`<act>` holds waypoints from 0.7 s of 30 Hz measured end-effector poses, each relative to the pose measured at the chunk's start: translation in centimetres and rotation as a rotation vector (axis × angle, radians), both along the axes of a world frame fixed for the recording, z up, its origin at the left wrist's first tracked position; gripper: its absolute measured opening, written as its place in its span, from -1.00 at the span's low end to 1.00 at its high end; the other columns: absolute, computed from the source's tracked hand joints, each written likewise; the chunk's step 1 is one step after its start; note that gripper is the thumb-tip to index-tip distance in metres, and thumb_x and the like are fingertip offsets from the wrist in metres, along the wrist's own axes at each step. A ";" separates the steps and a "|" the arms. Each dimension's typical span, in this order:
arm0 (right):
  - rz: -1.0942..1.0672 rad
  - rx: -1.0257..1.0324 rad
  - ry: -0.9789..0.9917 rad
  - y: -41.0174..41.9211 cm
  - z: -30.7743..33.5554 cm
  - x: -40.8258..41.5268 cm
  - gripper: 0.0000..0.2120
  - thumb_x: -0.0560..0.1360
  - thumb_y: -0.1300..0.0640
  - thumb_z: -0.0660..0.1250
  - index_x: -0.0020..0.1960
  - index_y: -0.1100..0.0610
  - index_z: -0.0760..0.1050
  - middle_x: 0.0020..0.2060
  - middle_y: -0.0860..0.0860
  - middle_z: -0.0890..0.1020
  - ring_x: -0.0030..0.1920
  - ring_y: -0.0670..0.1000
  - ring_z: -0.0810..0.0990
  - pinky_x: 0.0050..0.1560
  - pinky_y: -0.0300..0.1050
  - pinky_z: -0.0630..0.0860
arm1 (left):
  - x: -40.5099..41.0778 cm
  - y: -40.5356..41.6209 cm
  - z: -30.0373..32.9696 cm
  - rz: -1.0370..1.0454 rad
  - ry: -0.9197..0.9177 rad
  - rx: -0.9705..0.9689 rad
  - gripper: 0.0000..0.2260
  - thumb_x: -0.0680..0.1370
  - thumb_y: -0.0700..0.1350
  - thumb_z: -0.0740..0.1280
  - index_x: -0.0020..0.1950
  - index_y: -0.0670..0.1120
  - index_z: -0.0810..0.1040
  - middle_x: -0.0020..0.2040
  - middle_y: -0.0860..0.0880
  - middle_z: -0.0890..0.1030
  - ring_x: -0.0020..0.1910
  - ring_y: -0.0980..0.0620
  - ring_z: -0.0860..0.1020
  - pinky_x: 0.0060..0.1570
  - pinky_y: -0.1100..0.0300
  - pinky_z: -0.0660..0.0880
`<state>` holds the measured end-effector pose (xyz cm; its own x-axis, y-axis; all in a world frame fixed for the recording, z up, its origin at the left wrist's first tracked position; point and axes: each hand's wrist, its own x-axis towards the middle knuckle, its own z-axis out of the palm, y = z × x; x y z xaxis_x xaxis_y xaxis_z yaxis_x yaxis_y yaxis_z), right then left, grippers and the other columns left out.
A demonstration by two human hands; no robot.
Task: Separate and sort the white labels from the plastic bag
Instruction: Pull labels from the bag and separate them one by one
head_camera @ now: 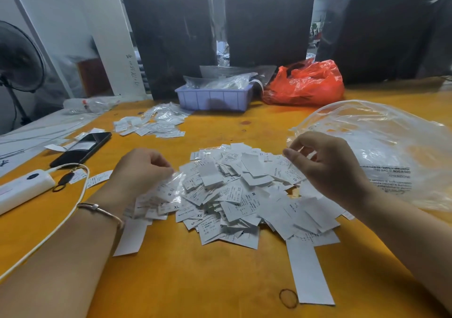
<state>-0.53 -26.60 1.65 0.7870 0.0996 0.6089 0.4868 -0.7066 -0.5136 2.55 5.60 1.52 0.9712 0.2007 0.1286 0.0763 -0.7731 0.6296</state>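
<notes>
The left hand [141, 168] rests at the left edge of the label pile [234, 195], fingers curled down and pinching a small clear packet [175, 183] that lies among the labels; a thin bracelet [102, 210] circles that wrist. The right hand [325, 168] hovers over the pile's right side, thumb and fingers curled and pinching the edge of the big clear bag [381, 151], which billows to the right and lies on the table [195, 281], with printed warning text showing on its lower part. The white labels are heaped loose on the orange table between the two hands, some face up with size marks such as M, XL, S and XS, some blank side up. Two long white strips [310, 271] stick out of the pile toward the near edge, and a rubber band [288, 298] lies just beside the right one. Farther back on the left lies a smaller batch [151, 124] of labels and clear packets. A phone [82, 148] and a white power bank [22, 188] with its cable [61, 222] lie at the left. At the back stand a purple tray [215, 100] holding clear bags and a red bag [308, 82], well apart from the pile, with dark wrapped bundles [171, 36] behind them.
</notes>
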 end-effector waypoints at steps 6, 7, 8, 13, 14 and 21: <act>-0.190 -0.152 -0.027 -0.8 -0.2 0.8 -0.86 0.51 0.09 0.36 -0.18 0.13 0.58 -0.35 -0.05 0.57 -0.34 -0.01 0.51 -0.35 -0.11 0.43 | 0.5 0.7 -0.4 0.029 0.020 0.175 -0.85 0.41 -0.14 0.54 -0.22 0.07 0.62 -0.18 0.04 0.65 -0.18 0.05 0.57 -0.29 0.19 0.41; -0.233 -0.202 -0.028 -1.0 -0.2 0.9 -0.85 0.52 0.08 0.35 -0.17 0.13 0.57 -0.35 -0.05 0.57 -0.34 0.00 0.50 -0.37 -0.16 0.37 | 0.4 0.7 -0.5 0.039 0.011 0.202 -0.84 0.41 -0.14 0.54 -0.20 0.09 0.61 -0.14 0.06 0.64 -0.15 0.06 0.56 -0.27 0.18 0.40; -0.277 -0.246 -0.029 -1.2 -0.2 1.1 -0.86 0.53 0.08 0.34 -0.15 0.13 0.57 -0.33 -0.04 0.58 -0.32 0.03 0.51 -0.36 -0.18 0.33 | 0.3 0.6 -0.5 0.045 -0.015 0.222 -0.84 0.42 -0.13 0.53 -0.17 0.10 0.60 -0.10 0.07 0.63 -0.12 0.05 0.55 -0.25 0.17 0.39; -0.546 -0.446 0.016 -3.4 0.3 2.1 -0.79 0.48 0.13 0.35 0.08 0.18 0.56 -0.06 0.13 0.63 -0.03 0.19 0.54 -0.01 0.03 0.41 | -0.8 -1.5 0.2 -0.134 -0.351 0.137 -0.89 0.48 -0.14 0.47 -0.03 0.04 0.64 -0.07 0.08 0.60 -0.12 0.11 0.54 -0.26 0.27 0.37; -0.608 -0.497 0.060 -3.9 0.4 2.3 -0.72 0.48 0.07 0.37 0.14 0.17 0.54 0.01 0.14 0.60 0.04 0.19 0.51 0.03 0.05 0.40 | -1.1 -2.1 0.4 -0.191 -0.383 0.101 -0.89 0.49 -0.15 0.48 -0.02 0.02 0.65 -0.08 0.09 0.61 -0.12 0.14 0.56 -0.26 0.28 0.39; -0.702 -0.640 0.284 -5.4 0.2 2.9 -0.77 0.52 -0.03 0.33 0.06 0.10 0.59 0.02 0.08 0.59 0.06 0.14 0.51 0.04 -0.02 0.39 | -2.6 -4.3 0.4 -0.403 -0.441 0.084 -0.89 0.49 -0.23 0.47 -0.03 -0.06 0.68 -0.15 0.14 0.64 -0.14 0.20 0.58 -0.24 0.29 0.54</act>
